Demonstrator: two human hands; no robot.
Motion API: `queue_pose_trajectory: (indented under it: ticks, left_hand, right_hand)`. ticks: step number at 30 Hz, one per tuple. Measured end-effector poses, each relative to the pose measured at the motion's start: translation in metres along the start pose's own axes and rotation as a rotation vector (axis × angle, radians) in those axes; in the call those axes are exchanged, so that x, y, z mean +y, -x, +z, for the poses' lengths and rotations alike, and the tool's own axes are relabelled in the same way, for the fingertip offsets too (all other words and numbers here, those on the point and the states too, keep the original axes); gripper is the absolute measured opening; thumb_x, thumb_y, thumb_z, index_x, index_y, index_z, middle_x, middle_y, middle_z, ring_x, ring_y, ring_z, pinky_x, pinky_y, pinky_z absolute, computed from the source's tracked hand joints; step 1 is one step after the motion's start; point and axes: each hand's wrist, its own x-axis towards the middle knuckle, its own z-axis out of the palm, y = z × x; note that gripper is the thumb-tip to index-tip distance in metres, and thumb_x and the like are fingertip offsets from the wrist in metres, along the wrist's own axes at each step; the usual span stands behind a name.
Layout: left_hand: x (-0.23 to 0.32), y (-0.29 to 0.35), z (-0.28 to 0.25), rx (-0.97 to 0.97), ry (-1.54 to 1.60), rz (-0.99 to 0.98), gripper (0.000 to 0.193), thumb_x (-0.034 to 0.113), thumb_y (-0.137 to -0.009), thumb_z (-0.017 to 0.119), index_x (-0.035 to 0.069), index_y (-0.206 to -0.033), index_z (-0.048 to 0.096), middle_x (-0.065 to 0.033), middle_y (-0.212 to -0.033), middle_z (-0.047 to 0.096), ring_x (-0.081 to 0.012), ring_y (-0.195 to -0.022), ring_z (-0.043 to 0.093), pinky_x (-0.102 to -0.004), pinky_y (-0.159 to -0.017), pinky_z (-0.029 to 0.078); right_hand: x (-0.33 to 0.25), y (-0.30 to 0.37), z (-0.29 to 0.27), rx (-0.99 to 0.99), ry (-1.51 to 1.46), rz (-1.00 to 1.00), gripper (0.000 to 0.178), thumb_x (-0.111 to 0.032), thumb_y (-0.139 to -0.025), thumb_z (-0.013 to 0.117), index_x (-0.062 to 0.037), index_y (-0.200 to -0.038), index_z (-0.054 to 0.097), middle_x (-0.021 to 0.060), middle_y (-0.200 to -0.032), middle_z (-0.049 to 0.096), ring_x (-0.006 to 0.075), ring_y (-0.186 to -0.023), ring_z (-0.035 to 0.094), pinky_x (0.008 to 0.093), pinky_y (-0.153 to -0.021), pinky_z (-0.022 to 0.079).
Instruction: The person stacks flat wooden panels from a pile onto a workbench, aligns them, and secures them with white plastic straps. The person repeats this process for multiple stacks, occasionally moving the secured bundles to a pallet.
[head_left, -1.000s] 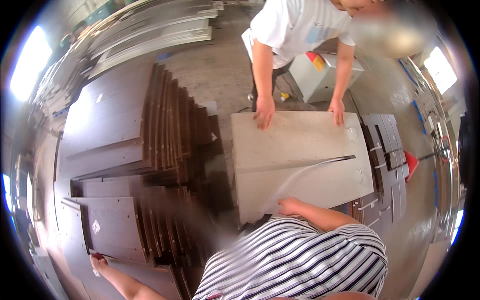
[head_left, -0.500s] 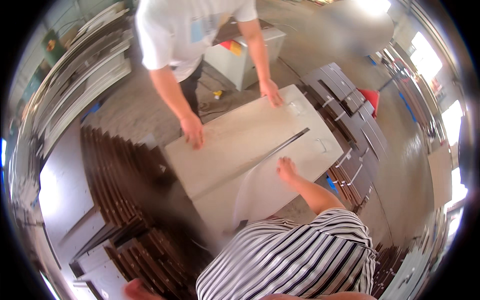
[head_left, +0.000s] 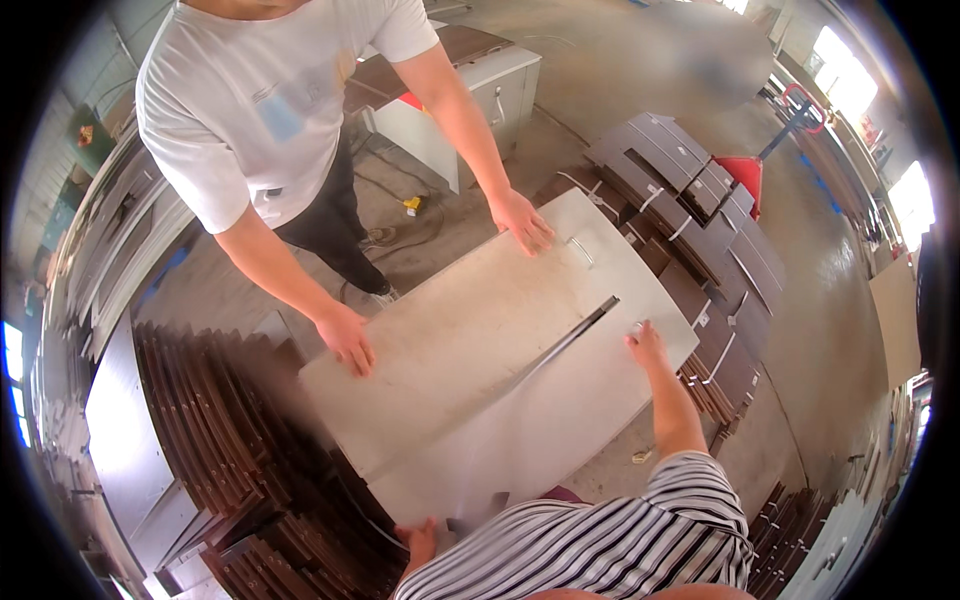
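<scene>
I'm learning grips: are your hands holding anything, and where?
Right hand seemingly grips a silvery handle on the pale rectangular panel; left hand touches the panel's edge.

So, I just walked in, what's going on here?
Two people have their hands on a pale, flat-topped piece with a metal handle. The camera wearer's left hand is at its near left edge; the right hand is over the near right part, its grip unclear. Opposite, a white-shirted co-worker has both hands along the far side. Stacked dark boards lie to the left, strapped dark panels to the right.
</scene>
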Motion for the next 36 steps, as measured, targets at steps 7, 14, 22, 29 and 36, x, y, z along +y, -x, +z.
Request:
queue_pose_trajectory:
  ticks: [7, 14, 22, 29, 36]
  left_hand:
    - [0.022, 0.031, -0.018, 0.069, -0.030, 0.031, 0.117, 0.044, -0.071, 0.075, -0.013, -0.140, 0.000, -0.0305, -0.148, 0.011, -0.0367, -0.139, 0.013, -0.0382, -0.115, 0.014]
    - [0.032, 0.041, -0.029, 0.124, -0.110, 0.198, 0.113, 0.041, -0.070, 0.076, -0.011, -0.141, 0.005, -0.0305, -0.146, 0.017, -0.0393, -0.137, 0.019, -0.0427, -0.113, 0.018]
    - [0.103, 0.020, -0.051, 0.207, -0.153, 0.293, 0.102, 0.037, -0.068, 0.078, -0.003, -0.141, 0.019, -0.0264, -0.140, 0.030, -0.0430, -0.127, 0.032, -0.0472, -0.107, 0.027]
    - [0.138, -0.005, -0.063, 0.203, -0.218, 0.308, 0.098, 0.034, -0.071, 0.077, 0.000, -0.141, 0.018, -0.0248, -0.139, 0.033, -0.0433, -0.125, 0.032, -0.0496, -0.106, 0.027]
    - [0.132, -0.043, -0.078, 0.314, -0.266, 0.461, 0.096, 0.033, -0.068, 0.077, 0.002, -0.140, 0.022, -0.0214, -0.136, 0.038, -0.0434, -0.120, 0.036, -0.0516, -0.099, 0.033]
  right_hand:
    - [0.007, 0.048, -0.031, -0.034, -0.077, 0.033, 0.041, -0.027, -0.084, 0.066, -0.0009, -0.106, 0.043, 0.0203, -0.106, 0.061, 0.0378, -0.103, 0.057, 0.0462, -0.085, 0.047]
    - [0.061, 0.088, -0.021, 0.004, -0.097, 0.081, 0.041, -0.028, -0.084, 0.066, -0.0007, -0.105, 0.043, 0.0198, -0.101, 0.061, 0.0383, -0.096, 0.059, 0.0470, -0.082, 0.047]
    - [0.086, 0.111, -0.007, -0.013, -0.048, 0.215, 0.053, -0.033, -0.081, 0.068, -0.0004, -0.112, 0.041, 0.0195, -0.107, 0.060, 0.0368, -0.101, 0.058, 0.0459, -0.085, 0.046]
    - [0.127, 0.118, 0.029, 0.029, -0.015, 0.201, 0.078, -0.046, -0.074, 0.073, 0.0027, -0.123, 0.038, 0.0193, -0.116, 0.057, 0.0343, -0.110, 0.055, 0.0426, -0.094, 0.042]
    - [0.123, 0.139, 0.036, 0.032, -0.100, 0.150, 0.086, -0.050, -0.071, 0.074, 0.0088, -0.122, 0.039, 0.0200, -0.114, 0.055, 0.0336, -0.106, 0.055, 0.0410, -0.090, 0.044]
